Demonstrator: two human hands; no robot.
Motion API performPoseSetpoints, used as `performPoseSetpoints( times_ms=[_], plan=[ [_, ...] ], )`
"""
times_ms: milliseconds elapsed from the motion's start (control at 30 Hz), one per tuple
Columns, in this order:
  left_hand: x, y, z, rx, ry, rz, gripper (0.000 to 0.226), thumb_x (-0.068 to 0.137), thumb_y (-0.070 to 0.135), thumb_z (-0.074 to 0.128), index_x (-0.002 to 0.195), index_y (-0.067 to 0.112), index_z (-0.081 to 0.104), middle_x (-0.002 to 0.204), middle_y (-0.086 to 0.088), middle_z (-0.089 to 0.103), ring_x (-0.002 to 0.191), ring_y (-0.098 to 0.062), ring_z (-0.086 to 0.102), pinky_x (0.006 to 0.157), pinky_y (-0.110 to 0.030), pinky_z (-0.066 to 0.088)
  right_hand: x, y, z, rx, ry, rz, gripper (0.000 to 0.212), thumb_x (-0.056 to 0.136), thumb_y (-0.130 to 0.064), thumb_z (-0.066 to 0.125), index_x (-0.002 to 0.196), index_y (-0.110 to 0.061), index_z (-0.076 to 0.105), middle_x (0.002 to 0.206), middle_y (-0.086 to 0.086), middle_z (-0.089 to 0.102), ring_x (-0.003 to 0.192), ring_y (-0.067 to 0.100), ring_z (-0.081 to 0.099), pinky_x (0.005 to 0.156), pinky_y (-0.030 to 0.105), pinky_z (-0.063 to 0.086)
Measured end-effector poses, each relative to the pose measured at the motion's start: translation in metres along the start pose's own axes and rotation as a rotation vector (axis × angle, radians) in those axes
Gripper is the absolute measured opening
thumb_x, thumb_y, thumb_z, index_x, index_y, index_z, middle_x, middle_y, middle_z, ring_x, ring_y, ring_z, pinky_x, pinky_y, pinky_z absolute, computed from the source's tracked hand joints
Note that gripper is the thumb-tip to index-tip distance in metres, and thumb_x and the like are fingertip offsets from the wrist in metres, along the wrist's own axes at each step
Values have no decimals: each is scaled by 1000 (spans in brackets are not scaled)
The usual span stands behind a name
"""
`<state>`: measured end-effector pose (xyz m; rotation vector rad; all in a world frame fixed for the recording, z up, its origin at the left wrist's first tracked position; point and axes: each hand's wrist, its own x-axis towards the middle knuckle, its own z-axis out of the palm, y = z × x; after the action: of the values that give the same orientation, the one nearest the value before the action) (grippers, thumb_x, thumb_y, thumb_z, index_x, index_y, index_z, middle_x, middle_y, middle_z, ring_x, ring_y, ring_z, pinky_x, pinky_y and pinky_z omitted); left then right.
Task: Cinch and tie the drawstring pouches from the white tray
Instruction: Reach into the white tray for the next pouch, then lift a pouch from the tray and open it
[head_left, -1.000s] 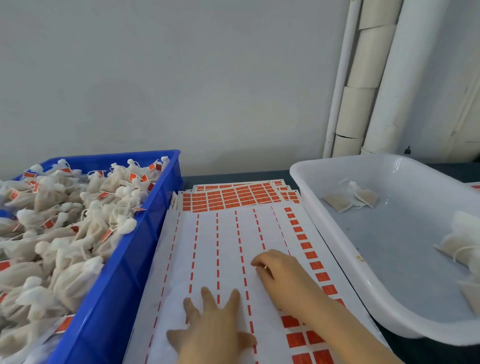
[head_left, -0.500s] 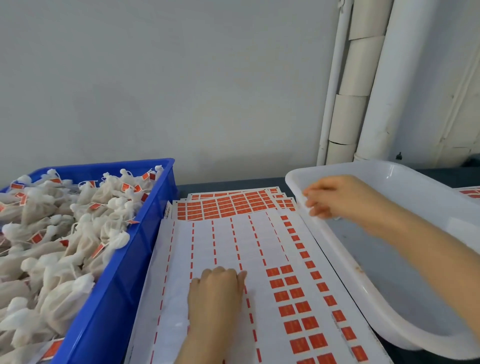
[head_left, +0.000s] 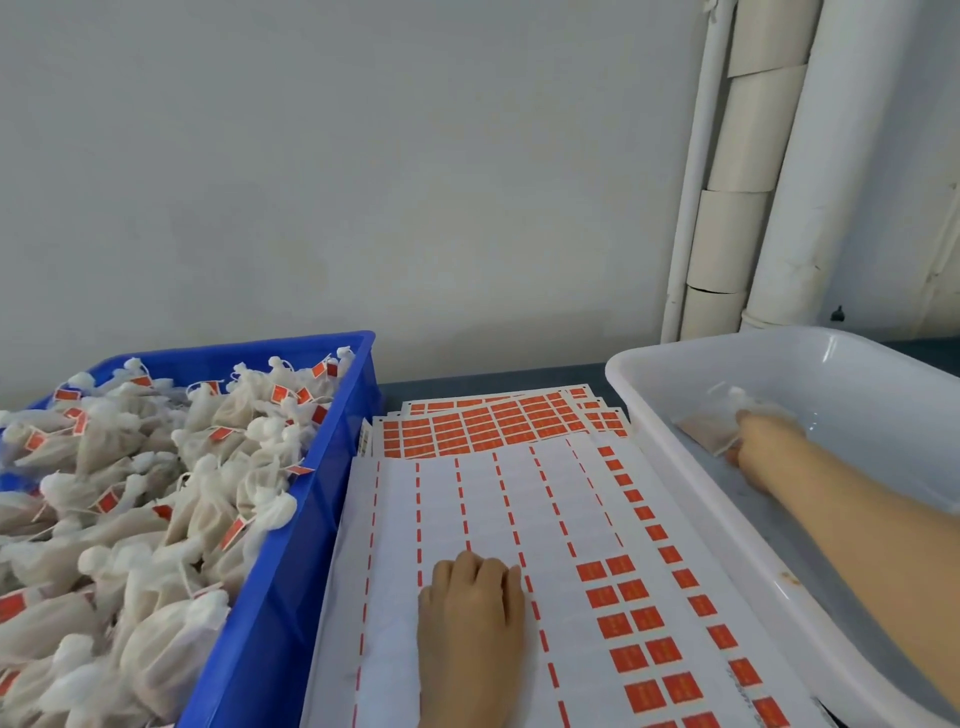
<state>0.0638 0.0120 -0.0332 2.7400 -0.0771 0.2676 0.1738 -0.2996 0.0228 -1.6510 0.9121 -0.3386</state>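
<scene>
The white tray (head_left: 649, 415) stands at the right. Inside it my right hand (head_left: 763, 441) grips a blurred, whitish drawstring pouch (head_left: 709, 431) near the tray's far left corner. My left hand (head_left: 470, 603) rests on the sticker sheet (head_left: 467, 499) in the middle, its fingers curled under and holding nothing. The rest of the tray's floor is hidden by my right forearm or out of frame.
A blue crate (head_left: 291, 571) at the left is heaped with several tied white pouches (head_left: 156, 493) bearing red tags. More red label sheets (head_left: 498, 421) lie behind the top sheet. White pipes (head_left: 769, 182) run up the wall at back right.
My right hand left the sticker sheet, crossed the tray's rim and now grips a pouch inside. My left hand curled its fingers and stayed on the sheet.
</scene>
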Motion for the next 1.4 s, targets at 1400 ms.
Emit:
performPoseSetpoints(
  times_ms=[1400],
  plan=[
    [-5,19,-3,188,-245,187,50,98,49,28,145,34,19,156,10,18,143,-17,19,116,-41,15,-157,-77,-11,71,-255,-682,9,88,-33,59,91,-29,67,76,-13,64,51,3,54,48,12,41]
  ],
)
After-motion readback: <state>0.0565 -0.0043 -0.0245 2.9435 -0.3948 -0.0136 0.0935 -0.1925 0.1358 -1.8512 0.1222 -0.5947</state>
